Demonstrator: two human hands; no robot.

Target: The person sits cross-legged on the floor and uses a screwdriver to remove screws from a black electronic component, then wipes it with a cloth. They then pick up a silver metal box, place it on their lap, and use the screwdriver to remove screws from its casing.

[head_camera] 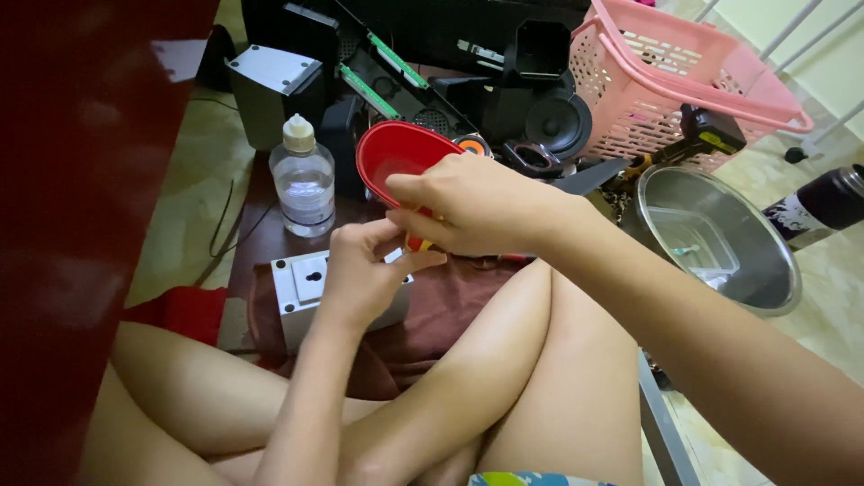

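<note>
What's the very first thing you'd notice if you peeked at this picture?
The bright red bowl at the centre, tilted on its side, with the right hand in front of it and the left hand just below. Next, the pink plastic basket at top right, and the shiny metal bowl below it on the floor.

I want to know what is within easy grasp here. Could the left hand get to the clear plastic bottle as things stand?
Probably yes. The bottle stands upright just up and left of the left hand, with nothing showing between them. But that hand is pinching something small with the right hand, so it isn't free.
</note>
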